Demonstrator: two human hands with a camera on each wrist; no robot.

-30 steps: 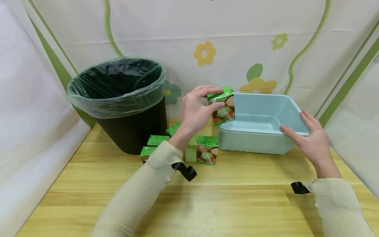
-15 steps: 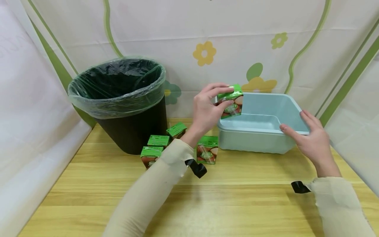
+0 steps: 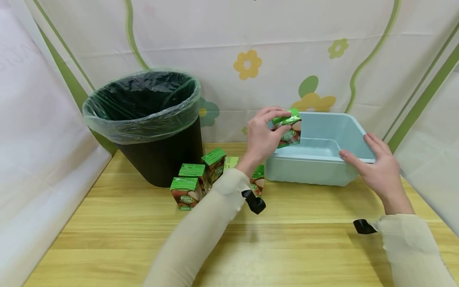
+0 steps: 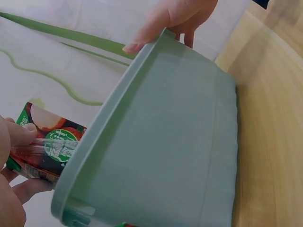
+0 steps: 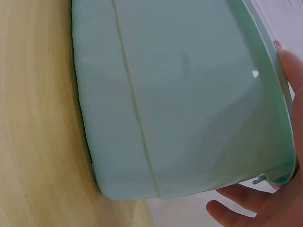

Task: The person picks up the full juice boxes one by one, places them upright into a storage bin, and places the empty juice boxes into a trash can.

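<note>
Left hand (image 3: 263, 137) pinching juice carton (image 3: 288, 127), now shifted right over light-blue bin (image 3: 319, 173) near rim, ready for drop-in. Right hand (image 3: 378, 173) still steadying bin edge, fingers relaxed.

Head view looks down; both wrist views closely share the basin (image 3: 353, 127).

The person wears long, tight cream sleeves on both arms, with a small black strap at the left wrist (image 3: 254, 201) and at the right wrist (image 3: 363, 226); the hands are bare.
</note>
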